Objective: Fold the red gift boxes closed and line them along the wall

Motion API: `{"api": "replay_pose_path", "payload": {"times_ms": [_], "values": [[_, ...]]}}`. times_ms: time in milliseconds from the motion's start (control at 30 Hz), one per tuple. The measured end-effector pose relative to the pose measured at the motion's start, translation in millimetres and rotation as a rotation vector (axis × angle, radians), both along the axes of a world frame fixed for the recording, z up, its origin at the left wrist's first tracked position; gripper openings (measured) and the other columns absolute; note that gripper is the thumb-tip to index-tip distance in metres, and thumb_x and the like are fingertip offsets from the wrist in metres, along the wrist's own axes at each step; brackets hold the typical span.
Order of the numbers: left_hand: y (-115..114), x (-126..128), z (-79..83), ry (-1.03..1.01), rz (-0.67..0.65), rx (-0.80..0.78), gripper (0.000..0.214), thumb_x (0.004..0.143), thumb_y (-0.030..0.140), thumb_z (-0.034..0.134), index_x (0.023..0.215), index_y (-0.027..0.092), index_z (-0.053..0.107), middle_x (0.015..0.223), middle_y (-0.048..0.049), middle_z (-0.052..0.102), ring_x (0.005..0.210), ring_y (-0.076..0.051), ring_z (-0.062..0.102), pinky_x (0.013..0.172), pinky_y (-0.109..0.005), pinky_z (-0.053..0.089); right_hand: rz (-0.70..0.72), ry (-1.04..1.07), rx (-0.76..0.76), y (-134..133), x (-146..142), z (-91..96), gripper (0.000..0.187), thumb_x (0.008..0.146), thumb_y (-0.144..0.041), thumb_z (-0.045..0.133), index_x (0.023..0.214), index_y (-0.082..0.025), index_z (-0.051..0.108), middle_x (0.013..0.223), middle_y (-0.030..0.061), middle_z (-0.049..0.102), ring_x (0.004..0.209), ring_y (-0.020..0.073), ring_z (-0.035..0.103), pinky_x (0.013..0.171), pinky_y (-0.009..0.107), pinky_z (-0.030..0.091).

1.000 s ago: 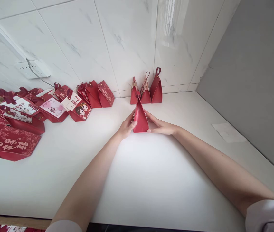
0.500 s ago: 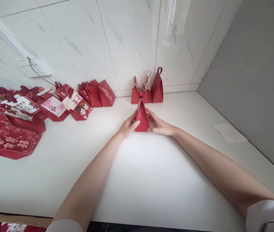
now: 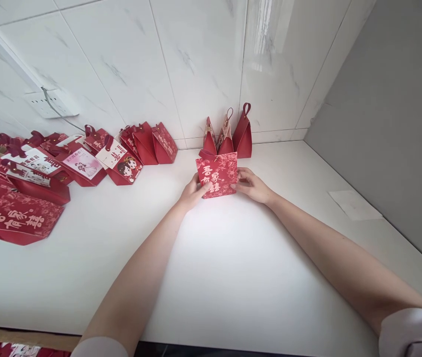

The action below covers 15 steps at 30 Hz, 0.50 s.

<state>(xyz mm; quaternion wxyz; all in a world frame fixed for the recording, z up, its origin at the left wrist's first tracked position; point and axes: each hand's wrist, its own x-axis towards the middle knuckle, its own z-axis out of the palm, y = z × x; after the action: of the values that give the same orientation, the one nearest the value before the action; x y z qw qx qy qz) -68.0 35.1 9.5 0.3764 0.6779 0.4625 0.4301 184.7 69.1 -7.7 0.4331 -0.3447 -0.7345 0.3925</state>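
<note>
Between my two hands is a red gift box with pale characters and a flower pattern on the broad face turned toward me; a dark red ribbon loop shows at its top. My left hand grips its left edge, thumb on the front. On the opposite edge my right hand holds it, thumb at the lower right corner and fingers partly behind. Just behind stand three similar boxes, among them a plain-sided red box with a ribbon loop, lined up near the wall.
At the left lie and stand several more red gift boxes, some with pale printed tags. A white slip of paper lies at the right on the white table. A cable runs from the wall socket. The tiled wall bounds the back.
The gift box has been turned in my hands: its narrow triangular side faced me before, and now its broad printed face does. Both hands have shifted slightly with it.
</note>
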Motion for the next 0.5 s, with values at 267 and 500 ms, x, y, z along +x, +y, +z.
{"api": "replay_pose_path", "payload": {"times_ms": [267, 500], "values": [[-0.6, -0.2, 3.0, 0.014, 0.089, -0.074, 0.067, 0.095, 0.064, 0.026, 0.137, 0.018, 0.052, 0.145, -0.0069, 0.051, 0.139, -0.024, 0.042, 0.117, -0.038, 0.032, 0.342, -0.025, -0.222, -12.6, -3.8, 13.2, 0.043, 0.085, -0.059, 0.060, 0.103, -0.021, 0.069, 0.111, 0.0037, 0.070, 0.110, 0.0284, 0.061, 0.106, 0.049, 0.042], [-0.4, 2.1, 2.9, 0.022, 0.096, -0.038, 0.064, 0.096, 0.062, 0.027, 0.139, 0.020, 0.050, 0.147, -0.0041, 0.049, 0.140, -0.023, 0.041, 0.120, -0.037, 0.027, 0.437, 0.084, -0.287, -10.2, -7.0, 12.3, 0.052, 0.090, -0.059, 0.055, 0.130, -0.025, 0.061, 0.133, 0.0032, 0.063, 0.124, 0.0267, 0.055, 0.115, 0.048, 0.033]]}}
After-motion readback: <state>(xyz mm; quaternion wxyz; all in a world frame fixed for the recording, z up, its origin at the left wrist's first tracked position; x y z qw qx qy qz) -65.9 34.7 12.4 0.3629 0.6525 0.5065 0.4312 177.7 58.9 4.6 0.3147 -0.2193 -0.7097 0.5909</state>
